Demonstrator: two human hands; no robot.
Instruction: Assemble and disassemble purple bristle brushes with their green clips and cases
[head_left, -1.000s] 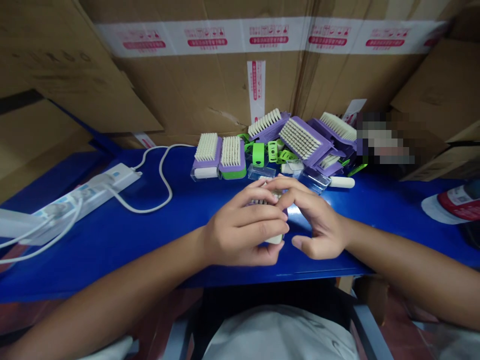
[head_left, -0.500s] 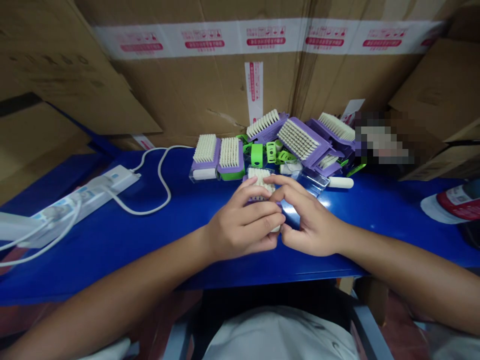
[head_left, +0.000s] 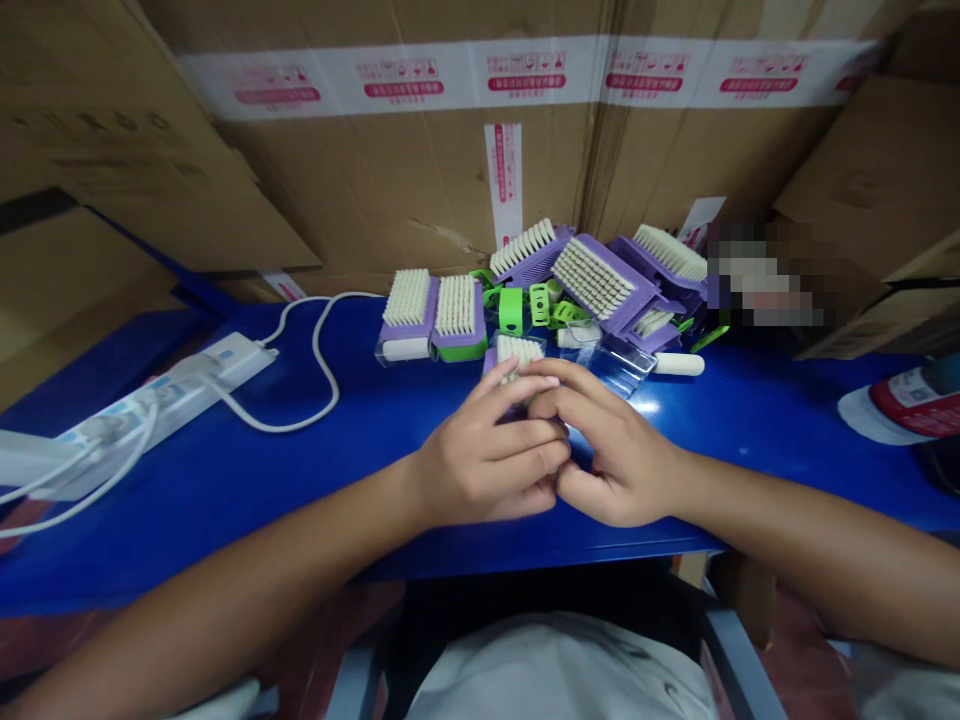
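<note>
Near the front of the blue table, my left hand (head_left: 499,445) and my right hand (head_left: 615,440) meet around a purple brush with pale bristles (head_left: 519,350). Only the far end of its bristles and a sliver of purple show; the rest is hidden behind my fingers. Both hands have curled fingers closed on it, the fingertips of one touching the other's. Just beyond lie green slotted pieces (head_left: 511,311) and a clear plastic cover (head_left: 619,365). A pair of purple brushes (head_left: 456,306) stands bristles up to the left of these.
More purple brushes (head_left: 596,278) are heaped against a large cardboard box (head_left: 420,170). A white roller (head_left: 679,364) lies at the heap's right. On the left is a white power strip (head_left: 180,395) with cables. A red-labelled bottle (head_left: 900,405) lies at the right edge.
My right fingers have slid leftward and lower over the brush, hiding more of its bristles. The heap of brushes stays as it was.
</note>
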